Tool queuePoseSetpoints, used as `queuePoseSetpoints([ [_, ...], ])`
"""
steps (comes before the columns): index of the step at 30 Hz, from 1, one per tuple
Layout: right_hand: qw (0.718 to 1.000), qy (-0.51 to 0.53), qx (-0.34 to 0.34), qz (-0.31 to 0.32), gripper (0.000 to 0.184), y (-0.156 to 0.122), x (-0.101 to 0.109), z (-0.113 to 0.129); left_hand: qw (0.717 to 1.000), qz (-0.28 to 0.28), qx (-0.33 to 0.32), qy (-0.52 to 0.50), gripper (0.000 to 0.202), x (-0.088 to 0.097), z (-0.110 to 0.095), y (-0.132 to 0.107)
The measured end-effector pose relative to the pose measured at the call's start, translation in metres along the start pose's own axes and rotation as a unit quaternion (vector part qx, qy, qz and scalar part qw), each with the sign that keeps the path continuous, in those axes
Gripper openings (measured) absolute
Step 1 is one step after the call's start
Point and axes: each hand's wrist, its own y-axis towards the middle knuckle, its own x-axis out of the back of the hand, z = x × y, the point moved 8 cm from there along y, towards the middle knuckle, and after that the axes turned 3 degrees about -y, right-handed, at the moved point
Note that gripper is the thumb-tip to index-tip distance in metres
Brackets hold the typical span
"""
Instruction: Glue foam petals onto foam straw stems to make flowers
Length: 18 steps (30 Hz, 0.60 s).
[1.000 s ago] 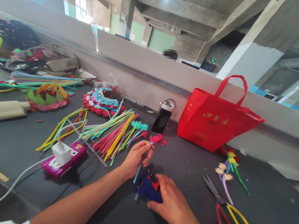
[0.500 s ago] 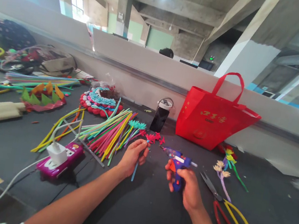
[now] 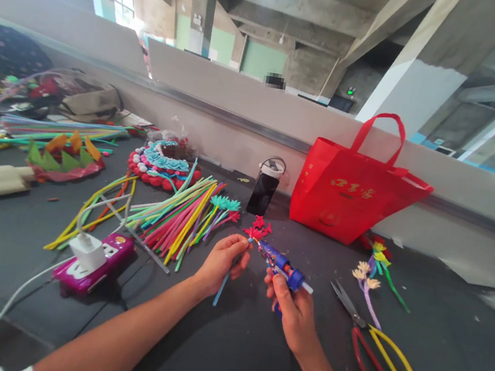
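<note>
Between the fingertips of my left hand (image 3: 224, 264) is a pipe-cleaner flower (image 3: 257, 232) with red petals and a blue stem (image 3: 221, 289) hanging below the palm. My right hand (image 3: 291, 308) is wrapped round a blue glue gun (image 3: 284, 265). Its nozzle points left and meets the flower's base, close to my left fingertips; whether it touches cannot be made out. Small red petal pieces (image 3: 260, 221) lie just behind the flower. Scissors (image 3: 364, 324) with a red and a yellow handle rest open to the right of my right hand.
A bundle of coloured pipe cleaners (image 3: 181, 219) and a purple power strip (image 3: 96, 265) lie to the left. Behind stand a phone (image 3: 263, 194) against a white-lidded bottle (image 3: 273, 167) and a red bag (image 3: 350, 192). Finished flowers (image 3: 367, 273) lie at right.
My right hand has moved left and turned the glue gun, bringing its nozzle up to the red flower. My left hand keeps its hold. The view has shifted slightly.
</note>
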Motion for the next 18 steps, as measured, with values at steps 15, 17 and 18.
queuePoseSetpoints([
  [15,0.993,-0.103,0.053,-0.031,0.035,0.0018,0.0039,0.0022,1.000,0.001,0.007,0.002,0.023,-0.0030,-0.0012,-0.0018],
  [17,0.992,-0.106,0.056,-0.030,0.035,0.0028,0.0038,0.0030,1.000,0.000,0.008,0.003,0.023,-0.0032,-0.0012,-0.0018],
  [18,0.992,-0.107,0.058,-0.029,0.035,0.0032,0.0038,0.0034,1.000,0.000,0.009,0.003,0.022,-0.0033,-0.0013,-0.0018],
])
